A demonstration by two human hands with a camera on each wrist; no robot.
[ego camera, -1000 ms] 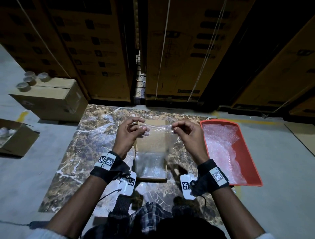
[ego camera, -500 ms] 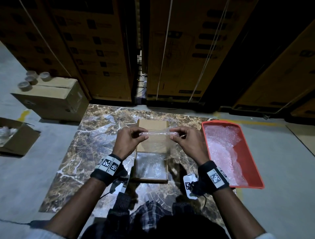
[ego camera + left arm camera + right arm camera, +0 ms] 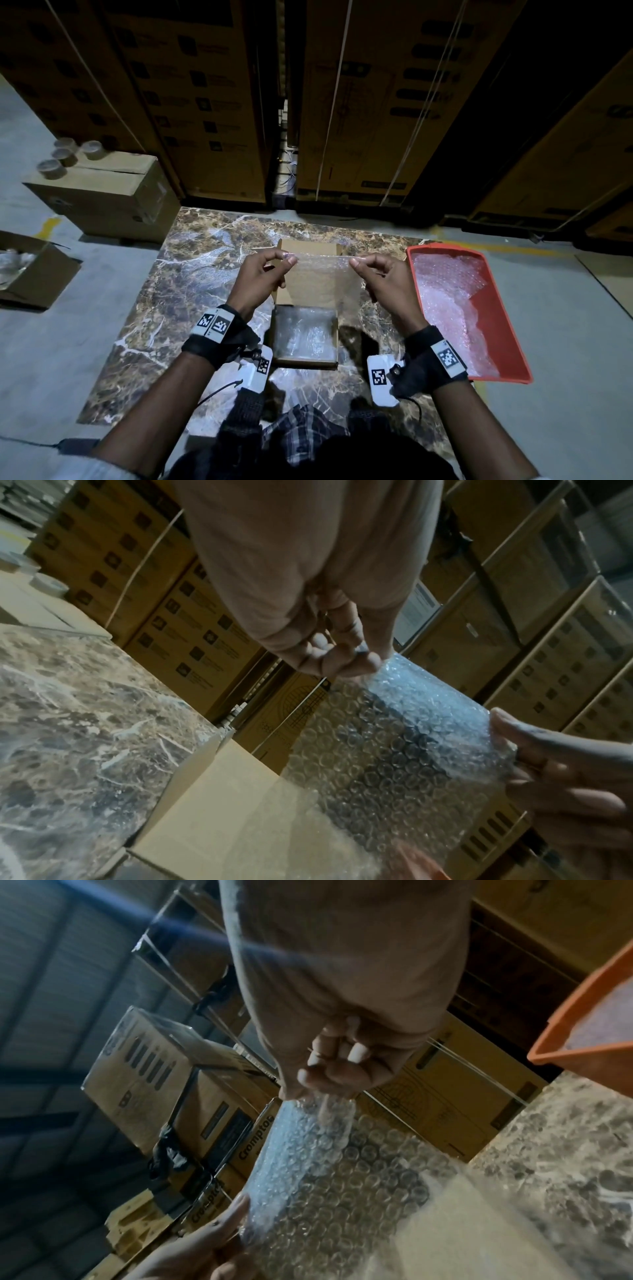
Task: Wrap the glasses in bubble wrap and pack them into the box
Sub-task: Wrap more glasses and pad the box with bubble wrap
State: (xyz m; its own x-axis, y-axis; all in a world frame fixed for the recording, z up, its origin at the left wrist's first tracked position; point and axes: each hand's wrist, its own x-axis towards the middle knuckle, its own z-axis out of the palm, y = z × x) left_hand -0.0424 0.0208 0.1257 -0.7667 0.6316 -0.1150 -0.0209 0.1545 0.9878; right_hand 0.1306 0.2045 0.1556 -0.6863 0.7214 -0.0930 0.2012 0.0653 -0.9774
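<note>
Marble slab (image 3: 205, 274): the clear, dimpled bubble wrap sheet (image 3: 320, 274), bunched earlier, now hangs unfurled above the open cardboard box (image 3: 305, 358), top corners pinched by left hand (image 3: 262, 277) and right hand (image 3: 383, 277).

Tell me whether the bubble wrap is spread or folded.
Spread. The left hand and right hand pinch the top corners of the bubble wrap, which hangs as a flat sheet above the open box.
</note>
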